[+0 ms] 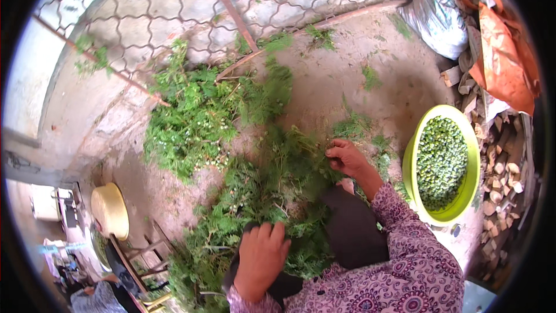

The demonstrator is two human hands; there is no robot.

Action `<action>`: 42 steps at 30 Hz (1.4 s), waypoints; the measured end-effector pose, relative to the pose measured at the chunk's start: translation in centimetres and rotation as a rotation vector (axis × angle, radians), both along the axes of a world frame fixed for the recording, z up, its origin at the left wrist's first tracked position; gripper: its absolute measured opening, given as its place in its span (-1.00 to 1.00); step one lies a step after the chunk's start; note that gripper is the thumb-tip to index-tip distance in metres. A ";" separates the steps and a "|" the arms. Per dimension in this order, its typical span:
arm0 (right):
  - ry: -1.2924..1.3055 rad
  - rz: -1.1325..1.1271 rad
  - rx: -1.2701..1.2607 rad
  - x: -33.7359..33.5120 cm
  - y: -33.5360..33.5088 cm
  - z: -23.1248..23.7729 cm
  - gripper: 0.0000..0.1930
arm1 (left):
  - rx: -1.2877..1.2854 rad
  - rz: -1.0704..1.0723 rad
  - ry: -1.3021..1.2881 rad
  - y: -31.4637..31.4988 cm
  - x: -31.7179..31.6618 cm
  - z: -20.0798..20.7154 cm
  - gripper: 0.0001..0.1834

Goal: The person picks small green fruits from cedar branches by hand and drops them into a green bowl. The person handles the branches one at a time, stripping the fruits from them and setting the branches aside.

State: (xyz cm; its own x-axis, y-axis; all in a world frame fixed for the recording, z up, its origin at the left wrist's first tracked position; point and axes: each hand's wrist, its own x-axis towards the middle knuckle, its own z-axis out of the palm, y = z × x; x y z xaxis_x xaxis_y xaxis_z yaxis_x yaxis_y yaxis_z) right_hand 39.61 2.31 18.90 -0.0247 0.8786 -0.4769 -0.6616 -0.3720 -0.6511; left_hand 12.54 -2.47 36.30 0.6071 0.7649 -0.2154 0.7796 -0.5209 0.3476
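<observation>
My right hand [347, 158] is closed in a pinch on a feathery green sprig [298, 146], which trails to the left and is blurred. My left hand [263, 259] is curled at my dark-trousered left knee; its fingertips are turned out of sight, so anything in them is hidden. Cut leafy branches [249, 191] lie in a heap around and between my knees. Behind them sits a second pile of branches [191, 116] dotted with small pale round fruits. To the right stands a yellow-green basin [410, 165] holding many small green fruits.
A wavy metal lattice [174, 11] closes off the back. At right are stacked split firewood [501, 182], an orange sheet [504, 52] and a white sack [437, 17]. A tan basin [110, 211] and a wooden frame [136, 261] stand left, with another person [95, 298] at lower left.
</observation>
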 end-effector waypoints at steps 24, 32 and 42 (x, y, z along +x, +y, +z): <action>0.067 0.426 0.351 -11.1 0.0 19.2 -0.76 | -0.171 0.302 -0.949 2.8 -2.4 1.5 -0.73; 0.173 0.464 0.441 -10.1 0.9 18.3 -0.90 | -0.407 0.441 -1.256 3.9 -2.5 1.2 -0.77; 0.211 0.276 0.289 -6.8 0.5 19.1 -0.67 | -0.404 0.867 -1.404 5.7 -1.9 0.6 -0.81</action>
